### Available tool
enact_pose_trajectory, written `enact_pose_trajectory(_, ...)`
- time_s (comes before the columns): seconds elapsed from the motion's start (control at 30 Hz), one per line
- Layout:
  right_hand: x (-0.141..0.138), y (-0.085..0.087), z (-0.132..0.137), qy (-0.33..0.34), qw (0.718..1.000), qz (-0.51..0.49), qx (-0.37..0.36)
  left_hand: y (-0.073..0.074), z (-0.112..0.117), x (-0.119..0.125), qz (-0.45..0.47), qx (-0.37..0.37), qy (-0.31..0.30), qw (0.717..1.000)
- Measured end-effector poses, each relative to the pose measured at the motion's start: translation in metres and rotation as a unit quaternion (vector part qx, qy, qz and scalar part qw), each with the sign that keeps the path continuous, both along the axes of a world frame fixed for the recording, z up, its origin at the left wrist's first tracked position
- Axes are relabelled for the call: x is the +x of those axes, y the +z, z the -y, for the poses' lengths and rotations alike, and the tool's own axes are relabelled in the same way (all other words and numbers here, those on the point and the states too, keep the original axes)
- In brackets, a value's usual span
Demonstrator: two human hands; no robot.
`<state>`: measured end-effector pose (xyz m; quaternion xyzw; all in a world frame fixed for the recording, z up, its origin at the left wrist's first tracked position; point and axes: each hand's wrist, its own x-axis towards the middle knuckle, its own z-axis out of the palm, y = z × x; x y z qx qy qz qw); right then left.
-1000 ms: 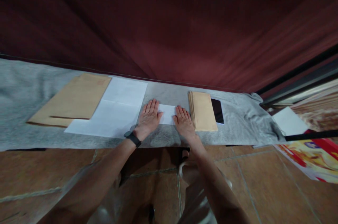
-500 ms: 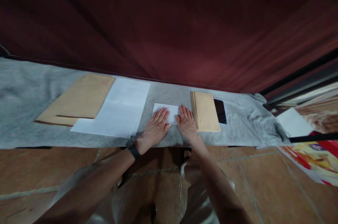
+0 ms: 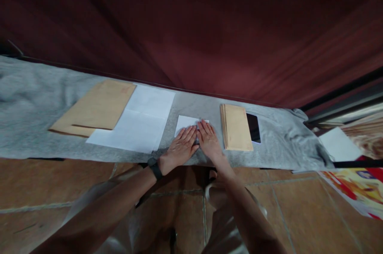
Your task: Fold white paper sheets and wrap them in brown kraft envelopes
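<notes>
One head-worn view, looking steeply down and forward over the person's own forearms. Grey cloth runs across mid-frame, fairly near; red curtain fills the upper half, tiled floor the lower. No second view.

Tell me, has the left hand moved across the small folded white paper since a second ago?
Yes. The left hand slid right along the small folded white paper, toward the stack of tan envelopes, meeting the right hand.

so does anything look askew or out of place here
Nothing much. Both hands, left hand and right hand, press flat on the folded white paper. Only the grey cloth bunches at its right end.
</notes>
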<state>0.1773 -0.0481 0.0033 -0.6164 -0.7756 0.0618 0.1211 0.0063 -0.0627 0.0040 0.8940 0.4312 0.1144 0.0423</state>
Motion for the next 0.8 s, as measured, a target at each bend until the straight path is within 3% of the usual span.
enact_pose_trajectory(0.43,0.005,-0.005,0.004,-0.035,0.998,0.050,0.001,-0.004,0.002,0.000,-0.009,0.015,0.013,1.000)
enact_pose_trajectory(0.8,0.018,-0.010,0.004,-0.090,0.995,0.030,0.001,0.001,0.003,-0.002,0.003,0.018,0.004,1.000)
